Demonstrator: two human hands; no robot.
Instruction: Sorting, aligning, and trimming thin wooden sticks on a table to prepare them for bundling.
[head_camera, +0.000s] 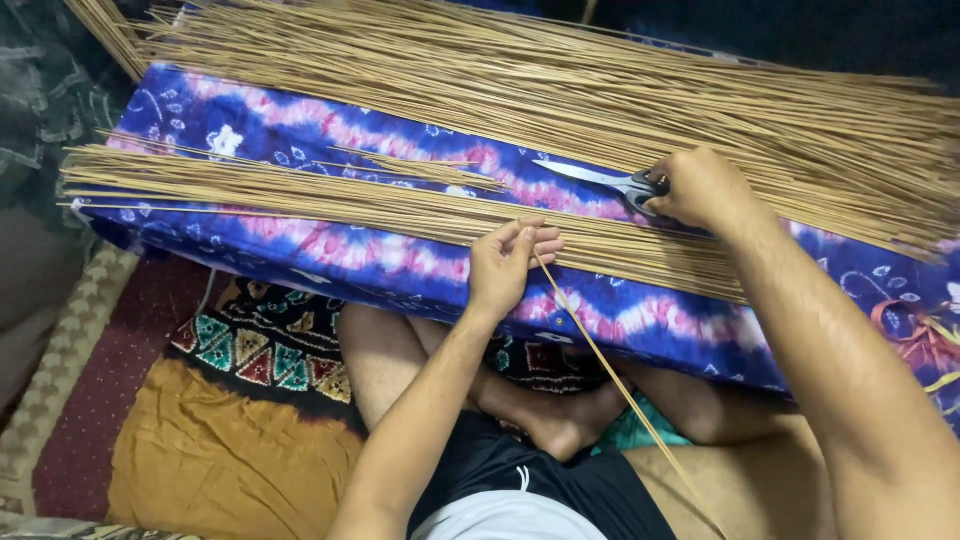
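Observation:
My left hand (505, 262) pinches one thin tan stick (610, 370) that slants down toward my lap. My right hand (705, 188) grips the handles of a pair of scissors (590, 177), whose silver blades lie shut and point left on the cloth. Both hands rest at a near bundle of thin tan sticks (300, 195) spread across a blue, pink and white tie-dye covered surface (330, 250). A bigger heap of the same sticks (560, 80) lies along the far side.
My crossed bare legs (400, 360) sit under the covered surface. A patterned cloth (270, 345) and an ochre cloth (220, 450) lie on the floor at left, beside a red mat (110, 380). A few short stick pieces (420, 165) lie between the bundles.

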